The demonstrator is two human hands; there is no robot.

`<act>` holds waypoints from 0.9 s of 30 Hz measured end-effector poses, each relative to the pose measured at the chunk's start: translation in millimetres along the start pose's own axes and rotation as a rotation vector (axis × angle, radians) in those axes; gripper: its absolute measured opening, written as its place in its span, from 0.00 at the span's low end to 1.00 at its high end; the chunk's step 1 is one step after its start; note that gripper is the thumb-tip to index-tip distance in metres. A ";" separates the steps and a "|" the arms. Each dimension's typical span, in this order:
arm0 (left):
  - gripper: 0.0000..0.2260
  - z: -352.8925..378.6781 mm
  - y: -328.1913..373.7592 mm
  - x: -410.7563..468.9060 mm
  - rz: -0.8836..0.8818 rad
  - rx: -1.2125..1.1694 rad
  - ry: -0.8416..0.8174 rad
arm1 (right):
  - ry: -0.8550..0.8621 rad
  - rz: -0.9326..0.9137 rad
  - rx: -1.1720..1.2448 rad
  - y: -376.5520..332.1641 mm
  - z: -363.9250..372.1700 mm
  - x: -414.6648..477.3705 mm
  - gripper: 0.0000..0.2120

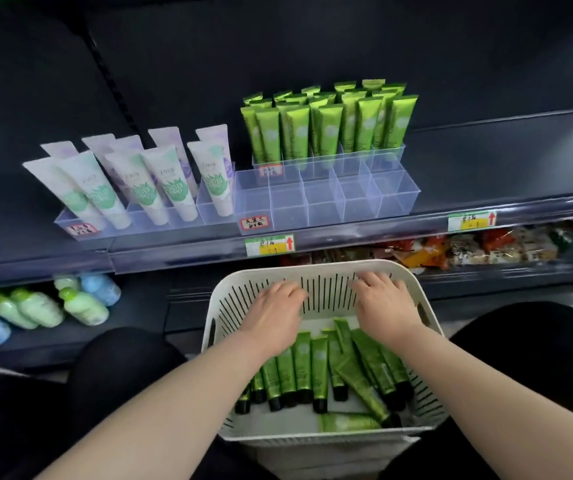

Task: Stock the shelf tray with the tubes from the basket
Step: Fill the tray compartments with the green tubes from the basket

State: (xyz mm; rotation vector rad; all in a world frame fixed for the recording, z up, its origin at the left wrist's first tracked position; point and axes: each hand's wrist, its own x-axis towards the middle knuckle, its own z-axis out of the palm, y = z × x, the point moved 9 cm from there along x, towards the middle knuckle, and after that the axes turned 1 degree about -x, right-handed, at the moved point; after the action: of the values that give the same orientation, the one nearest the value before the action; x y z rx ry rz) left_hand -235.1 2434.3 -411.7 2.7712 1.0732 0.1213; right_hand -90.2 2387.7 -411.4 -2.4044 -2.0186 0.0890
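Left hand (273, 308): spread over the basket (316, 268), empty
Right hand (382, 303): spread over basket, empty
Tubes (312, 362): lying inside basket

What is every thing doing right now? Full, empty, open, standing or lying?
Basket, partly filled.
Basket tubes, lying down.
Front tray, empty.
Back tray, holds standing green tubes.
White tubes, leaning back.
Left hand, open, holding nothing.
Right hand, open, holding nothing.

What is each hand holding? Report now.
Left hand: open, holding nothing, above the white slotted plastic basket.
Right hand: open, holding nothing.
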 end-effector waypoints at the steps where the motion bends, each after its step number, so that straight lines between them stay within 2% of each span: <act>1: 0.21 11.0 -3.4 -5.7 -0.026 -0.021 -0.021 | -0.039 0.003 0.007 0.9 11.3 -4.1 0.24; 7: 0.21 59.6 -22.9 -32.4 -0.153 -0.102 -0.123 | -0.287 -0.051 0.031 -8.7 75.1 -21.6 0.22; 14: 0.21 96.0 -36.7 -55.4 -0.194 -0.119 -0.207 | -0.567 -0.039 0.068 -20.8 128.1 -36.7 0.23; 21: 0.22 109.9 -35.0 -54.7 -0.211 -0.143 -0.220 | -0.601 -0.098 -0.129 -34.6 142.2 -34.1 0.20; 24: 0.23 113.6 -34.9 -57.0 -0.213 -0.147 -0.238 | -0.609 -0.077 -0.178 -33.1 147.5 -34.8 0.29; 27: 0.24 113.8 -34.8 -56.6 -0.215 -0.153 -0.239 | -0.590 -0.017 -0.121 -29.9 145.9 -33.4 0.36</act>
State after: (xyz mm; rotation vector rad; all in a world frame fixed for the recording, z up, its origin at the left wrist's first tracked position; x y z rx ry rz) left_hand -284.4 2407.1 -530.8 2.4427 1.2302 -0.1450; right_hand -131.8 2354.8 -554.5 -2.6622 -2.3084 0.7840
